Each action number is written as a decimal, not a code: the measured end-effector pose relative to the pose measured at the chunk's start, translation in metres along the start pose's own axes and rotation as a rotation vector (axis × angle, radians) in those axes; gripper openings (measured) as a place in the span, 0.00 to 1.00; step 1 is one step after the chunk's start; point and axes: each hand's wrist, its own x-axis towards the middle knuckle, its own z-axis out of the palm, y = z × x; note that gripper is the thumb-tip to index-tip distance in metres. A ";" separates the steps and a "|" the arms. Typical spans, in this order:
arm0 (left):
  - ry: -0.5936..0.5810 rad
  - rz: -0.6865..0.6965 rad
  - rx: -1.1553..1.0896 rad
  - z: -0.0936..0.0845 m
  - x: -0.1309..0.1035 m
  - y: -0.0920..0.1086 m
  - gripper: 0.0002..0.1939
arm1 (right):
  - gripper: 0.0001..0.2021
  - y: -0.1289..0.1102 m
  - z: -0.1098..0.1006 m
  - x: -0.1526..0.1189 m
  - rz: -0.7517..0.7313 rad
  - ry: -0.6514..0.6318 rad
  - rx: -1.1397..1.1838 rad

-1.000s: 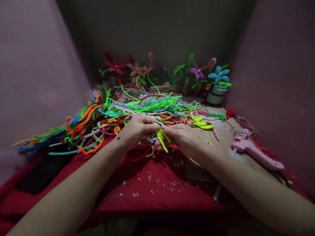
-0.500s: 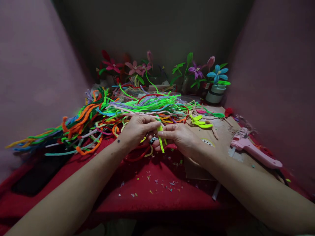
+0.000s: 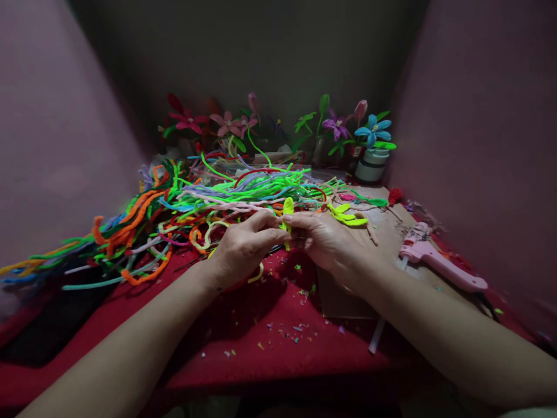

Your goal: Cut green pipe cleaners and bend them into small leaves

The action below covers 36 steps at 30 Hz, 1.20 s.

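Observation:
Between my two hands stands a yellow pipe-cleaner petal (image 3: pixel 288 206), its rounded looped end up and a short tail below the fingers. My left hand (image 3: pixel 246 247) is closed, thumb and forefinger pinching the petal's lower part from the left. From the right, my right hand (image 3: pixel 333 241) pinches its middle between thumb and forefinger. The curled fingers hide part of the stem. Just beyond my right hand, several more yellow petals (image 3: pixel 347 215) lie together. A heap of coloured pipe cleaners (image 3: pixel 256 188) spreads behind both hands.
A pink glue gun (image 3: pixel 439 264) rests on cardboard (image 3: pixel 343 302) at right. Fuzzy flowers stand at the back, a blue one (image 3: pixel 373 130) in a small jar (image 3: pixel 372 165). A black phone-like slab (image 3: pixel 52 325) lies left. Clippings (image 3: pixel 296 331) dot the red cloth (image 3: pixel 243 360).
The yellow pipe cleaner hung downward from my fingers; now its looped end points up. A small metal tool seen by my left fingers is mostly out of sight. The view has shifted slightly right.

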 end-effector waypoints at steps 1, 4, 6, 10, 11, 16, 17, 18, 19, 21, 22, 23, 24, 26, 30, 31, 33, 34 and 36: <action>0.004 -0.006 -0.019 -0.001 0.001 0.001 0.11 | 0.07 0.000 0.000 0.000 -0.010 -0.018 -0.006; 0.018 -0.059 -0.148 -0.007 0.005 0.006 0.08 | 0.08 0.000 0.000 -0.001 -0.028 -0.037 -0.030; 0.029 -0.124 -0.258 -0.011 0.008 0.009 0.06 | 0.08 -0.001 0.000 -0.002 -0.030 -0.026 -0.049; 0.043 -0.260 -0.416 -0.019 0.011 0.009 0.06 | 0.06 -0.003 0.001 -0.003 -0.034 0.003 -0.102; 0.040 -0.275 -0.424 -0.021 0.011 0.008 0.06 | 0.06 -0.004 0.001 -0.003 -0.032 0.004 -0.113; -0.003 -0.261 -0.317 -0.024 0.015 0.007 0.06 | 0.06 -0.002 0.000 -0.002 -0.055 0.009 -0.150; -0.001 -0.260 -0.282 -0.023 0.015 0.007 0.06 | 0.07 -0.002 -0.001 -0.001 -0.066 0.012 -0.156; 0.013 -0.262 -0.245 -0.022 0.015 0.007 0.05 | 0.07 -0.001 -0.001 -0.001 -0.076 0.017 -0.166; 0.034 -0.266 -0.207 -0.021 0.014 0.007 0.05 | 0.07 0.000 -0.002 -0.001 -0.085 0.020 -0.177; 0.078 -0.264 -0.130 -0.018 0.013 0.008 0.05 | 0.09 0.002 -0.001 -0.001 -0.106 0.020 -0.208; 0.096 -0.256 -0.095 -0.017 0.012 0.008 0.05 | 0.10 0.002 0.000 -0.002 -0.119 0.019 -0.227; 0.107 -0.241 -0.064 -0.015 0.011 0.009 0.05 | 0.10 0.002 0.001 -0.003 -0.132 0.022 -0.250; 0.112 -0.223 -0.038 -0.014 0.010 0.009 0.04 | 0.11 0.002 0.002 -0.004 -0.143 0.026 -0.274; 0.121 -0.190 0.001 -0.012 0.009 0.011 0.04 | 0.11 0.002 0.005 -0.006 -0.161 0.040 -0.306; 0.116 -0.164 -0.008 -0.012 0.008 0.014 0.05 | 0.07 0.002 0.007 -0.007 -0.166 0.032 -0.246; 0.106 -0.168 -0.025 -0.012 0.008 0.014 0.06 | 0.07 0.002 0.006 -0.006 -0.160 0.026 -0.226; 0.079 -0.189 -0.064 -0.014 0.008 0.013 0.06 | 0.06 0.002 0.006 -0.005 -0.154 0.018 -0.216; 0.065 -0.202 -0.086 -0.014 0.009 0.013 0.07 | 0.06 0.002 0.005 -0.005 -0.158 0.019 -0.219; 0.036 -0.234 -0.126 -0.016 0.009 0.012 0.07 | 0.06 0.002 0.005 -0.005 -0.165 0.020 -0.226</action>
